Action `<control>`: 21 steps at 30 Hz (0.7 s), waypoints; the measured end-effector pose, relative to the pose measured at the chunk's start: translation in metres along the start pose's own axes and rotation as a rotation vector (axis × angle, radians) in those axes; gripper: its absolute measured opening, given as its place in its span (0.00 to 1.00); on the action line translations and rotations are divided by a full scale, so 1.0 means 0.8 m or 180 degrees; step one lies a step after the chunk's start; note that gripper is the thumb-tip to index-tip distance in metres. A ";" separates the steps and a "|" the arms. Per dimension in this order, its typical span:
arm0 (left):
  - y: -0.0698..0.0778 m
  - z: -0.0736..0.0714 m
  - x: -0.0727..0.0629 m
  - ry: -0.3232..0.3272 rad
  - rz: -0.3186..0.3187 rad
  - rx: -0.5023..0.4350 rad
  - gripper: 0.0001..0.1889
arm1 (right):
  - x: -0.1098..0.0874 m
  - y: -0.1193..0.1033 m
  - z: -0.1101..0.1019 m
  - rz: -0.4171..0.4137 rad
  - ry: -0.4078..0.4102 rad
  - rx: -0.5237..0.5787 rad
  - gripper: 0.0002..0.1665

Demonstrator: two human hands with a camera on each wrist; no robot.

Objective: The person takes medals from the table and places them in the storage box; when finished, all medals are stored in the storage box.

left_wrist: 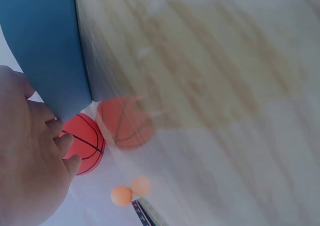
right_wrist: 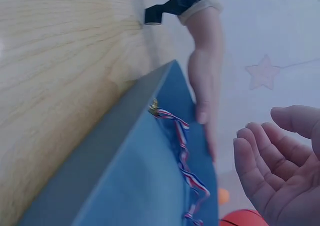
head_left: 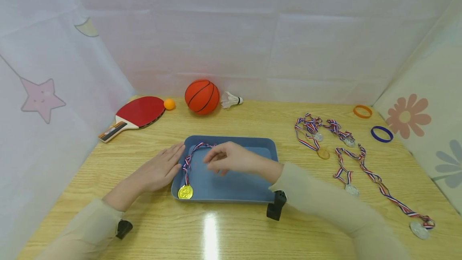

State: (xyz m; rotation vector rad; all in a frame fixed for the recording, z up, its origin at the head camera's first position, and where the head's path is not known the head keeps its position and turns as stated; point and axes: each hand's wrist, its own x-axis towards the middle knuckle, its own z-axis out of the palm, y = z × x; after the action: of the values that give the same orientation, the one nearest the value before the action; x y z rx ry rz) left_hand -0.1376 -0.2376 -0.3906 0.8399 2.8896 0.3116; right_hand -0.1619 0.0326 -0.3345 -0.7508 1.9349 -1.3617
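Note:
A blue-grey tray (head_left: 231, 187) lies on the wooden table. Inside it, along the left side, is a gold medal (head_left: 185, 192) on a twisted red, white and blue ribbon (head_left: 187, 163). My left hand (head_left: 160, 167) lies against the tray's left wall with its fingers extended. The left wrist view shows those fingers beside the outer wall of the tray (left_wrist: 50, 45). Over the tray hovers my right hand (head_left: 231, 157), its fingers loosely bent. The right wrist view shows nothing between the thumb and fingers of this hand (right_wrist: 285, 166).
Right of the tray lie a bronze-toned medal (head_left: 323, 153) and several silver medals (head_left: 351, 189) with tangled ribbons. Beyond them are orange (head_left: 362, 111) and blue wristbands (head_left: 381, 134). At the back are a table tennis bat (head_left: 140, 111), an orange ball (head_left: 169, 104), a small basketball (head_left: 202, 96) and a shuttlecock (head_left: 231, 100).

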 end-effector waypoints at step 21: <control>0.003 0.002 0.001 0.0029 -0.0008 0.0130 0.31 | -0.172 0.053 -0.113 -0.0066 0.1179 -0.0293 0.18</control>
State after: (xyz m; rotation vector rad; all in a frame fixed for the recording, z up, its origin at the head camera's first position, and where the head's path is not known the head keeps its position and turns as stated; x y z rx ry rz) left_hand -0.1370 -0.2348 -0.3920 0.8433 2.9147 0.2575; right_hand -0.1493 0.2017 -0.3275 -0.5924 2.2937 -1.5165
